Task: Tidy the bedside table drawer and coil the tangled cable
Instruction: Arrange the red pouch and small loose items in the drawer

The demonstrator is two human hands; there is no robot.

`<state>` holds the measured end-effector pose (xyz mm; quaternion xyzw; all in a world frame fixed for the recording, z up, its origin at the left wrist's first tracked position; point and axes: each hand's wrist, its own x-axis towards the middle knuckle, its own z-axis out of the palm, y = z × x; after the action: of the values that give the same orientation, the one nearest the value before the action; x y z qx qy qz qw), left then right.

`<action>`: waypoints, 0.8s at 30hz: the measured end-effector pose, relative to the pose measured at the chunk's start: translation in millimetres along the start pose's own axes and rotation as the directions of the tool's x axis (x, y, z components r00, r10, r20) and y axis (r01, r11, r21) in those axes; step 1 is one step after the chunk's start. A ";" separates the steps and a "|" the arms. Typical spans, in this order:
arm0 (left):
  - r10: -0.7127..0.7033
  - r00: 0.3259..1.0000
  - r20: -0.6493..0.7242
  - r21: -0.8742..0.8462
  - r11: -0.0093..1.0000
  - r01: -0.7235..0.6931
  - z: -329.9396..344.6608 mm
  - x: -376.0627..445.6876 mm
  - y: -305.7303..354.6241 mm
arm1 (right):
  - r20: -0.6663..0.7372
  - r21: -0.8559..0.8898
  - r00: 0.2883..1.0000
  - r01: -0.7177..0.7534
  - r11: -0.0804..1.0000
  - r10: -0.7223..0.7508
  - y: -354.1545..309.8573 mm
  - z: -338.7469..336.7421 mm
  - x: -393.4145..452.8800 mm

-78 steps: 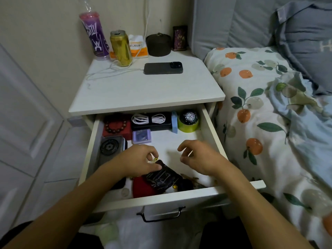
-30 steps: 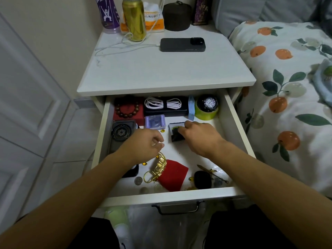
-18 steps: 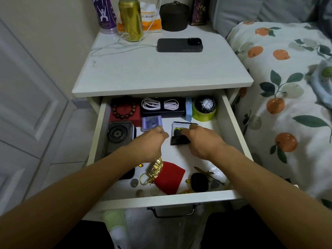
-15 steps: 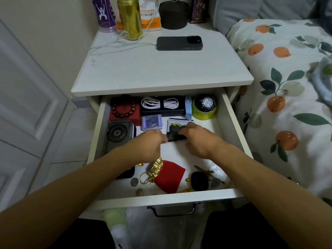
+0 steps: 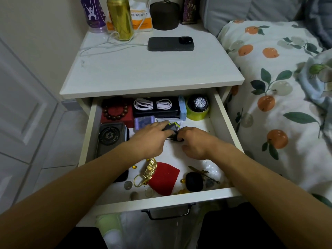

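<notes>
Inside the open drawer (image 5: 226,115), the left hand (image 5: 150,139) and right hand (image 5: 195,141) both pinched a small black packet (image 5: 170,127), probably to square it into the back row. The coiled white cable (image 5: 152,104) lay just beyond the fingertips, already bundled.

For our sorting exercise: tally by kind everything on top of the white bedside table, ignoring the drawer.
Drink vessels: 2 (purple plastic bottle, gold metal can)
Phones: 1 (flat black smartphone)
Cables: 1 (thin white charging cable)
Other containers: 3 (orange-and-white paper pack, round dark lidded pot, dark upright box)
Total: 7
</notes>
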<state>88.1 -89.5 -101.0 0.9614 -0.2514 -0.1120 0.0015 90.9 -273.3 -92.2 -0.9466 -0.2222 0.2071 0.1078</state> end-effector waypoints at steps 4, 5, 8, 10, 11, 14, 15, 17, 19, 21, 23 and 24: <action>0.010 0.999 -0.050 0.043 0.999 -0.008 6.3 2.0 5.3 | -0.061 0.038 0.998 -0.021 0.999 0.023 3.2 -1.5 -0.4; 0.013 0.998 -0.058 0.047 0.999 -0.011 8.6 1.1 6.0 | -0.065 0.044 0.998 -0.023 0.999 0.026 4.4 -1.7 -0.5; 0.017 0.996 -0.090 0.101 0.995 -0.007 11.4 0.5 7.0 | -0.047 0.052 0.998 -0.033 0.998 0.035 5.1 -3.9 -2.3; 0.044 0.990 -0.132 0.179 0.984 -0.020 9.7 3.0 7.2 | -0.028 0.068 0.999 -0.027 0.997 0.029 3.1 -5.3 -4.0; 0.059 0.986 -0.153 0.204 0.979 -0.027 9.3 4.6 7.3 | -0.022 0.078 0.999 -0.026 0.997 0.027 2.7 -6.1 -5.0; 0.034 0.986 -0.163 0.221 0.975 0.003 8.1 4.9 6.1 | -0.047 0.128 0.997 -0.052 0.990 0.058 2.3 -9.3 -8.7; 0.022 0.988 -0.154 0.213 0.977 0.011 7.7 4.4 5.1 | -0.061 0.156 0.995 -0.065 0.986 0.075 2.4 -10.4 -11.0; 0.018 0.993 -0.121 0.197 0.980 0.006 3.8 1.9 6.5 | -0.070 0.182 0.993 -0.080 0.980 0.094 3.3 -12.7 -17.5; 0.014 0.996 -0.090 0.103 0.995 -0.004 -4.8 -4.3 8.9 | -0.061 0.186 0.994 -0.082 0.979 0.095 4.7 -14.8 -25.3; -0.015 0.996 -0.084 -0.115 0.993 0.006 -16.2 -14.8 7.8 | -0.042 0.181 0.996 -0.072 0.981 0.080 4.4 -17.1 -33.4; -0.002 1.000 -0.022 -0.327 0.945 -0.005 -23.1 -26.3 4.8 | 0.009 0.169 0.998 -0.059 0.984 0.058 3.3 -16.1 -41.2; 0.032 0.999 0.038 -0.382 0.924 -0.015 -25.0 -32.0 3.8 | 0.041 0.168 0.998 -0.053 0.984 0.047 2.1 -14.4 -44.0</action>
<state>64.6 -78.7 -69.6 0.9370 -0.2362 -0.1795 0.1846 62.1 -297.2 -64.9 -0.9353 -0.1818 0.2454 0.1785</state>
